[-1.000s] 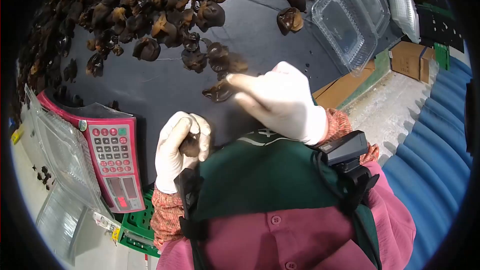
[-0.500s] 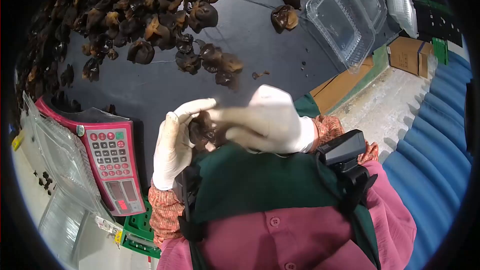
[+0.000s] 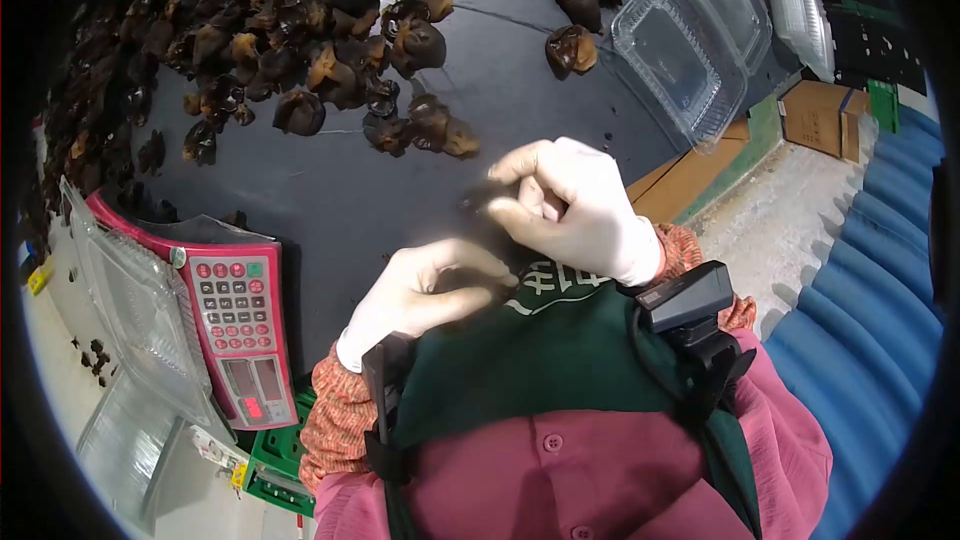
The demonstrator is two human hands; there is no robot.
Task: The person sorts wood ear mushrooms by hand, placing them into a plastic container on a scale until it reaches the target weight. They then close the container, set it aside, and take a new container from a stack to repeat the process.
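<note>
My right hand [image 3: 570, 202], in a white glove, pinches a dark mushroom piece [image 3: 483, 202] in curled fingertips above the black table [image 3: 330, 200]. My left hand [image 3: 425, 290] is cupped just below it, fingers bent; I cannot tell whether it holds anything. A mushroom heap [image 3: 250, 30] lies farther out. The pink scale [image 3: 235, 315] at my left has keys too small to read. White lettering on my green apron [image 3: 540, 285] is unreadable.

A red scale [image 3: 232, 325] lies beside clear plastic trays [image 3: 668, 55]; a cardboard box [image 3: 822, 118], perhaps empty, sits beyond.
</note>
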